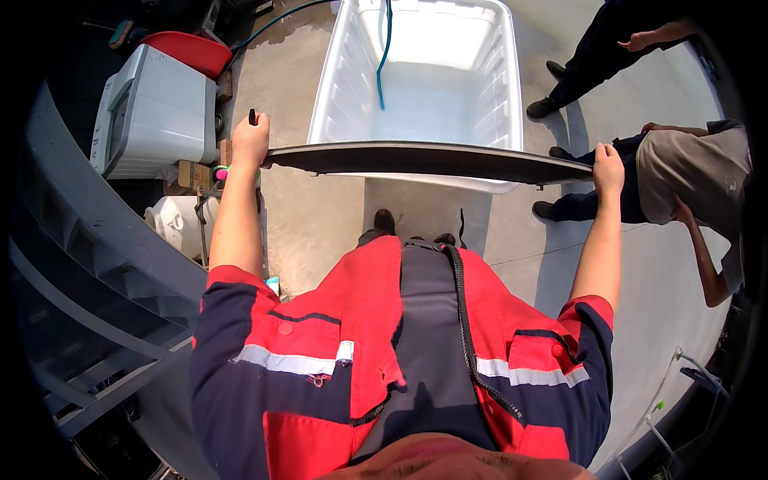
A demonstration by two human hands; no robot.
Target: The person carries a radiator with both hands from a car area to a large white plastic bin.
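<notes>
Left hand (250, 142), 11 o'clock: is gripping one end of the dark panel (432, 158).
Right hand (609, 170), 2 o'clock: is gripping the other end.
Panel, 12 o'clock: is crossing the white tub's (514, 96) near side; contact I am not resolving.
Progress: I am judging lifting done, release remaining.
Tub, 12 o'clock: is standing open, hose (388, 48) hanging inside.
Room: concrete (648, 320) is showing toward 3; co-worker (680, 172) is limiting 2, white appliance (164, 112) 10.

It looks like a sunlit work yard — concrete ground (308, 224), a hose (382, 80), a big white tub (498, 92).
</notes>
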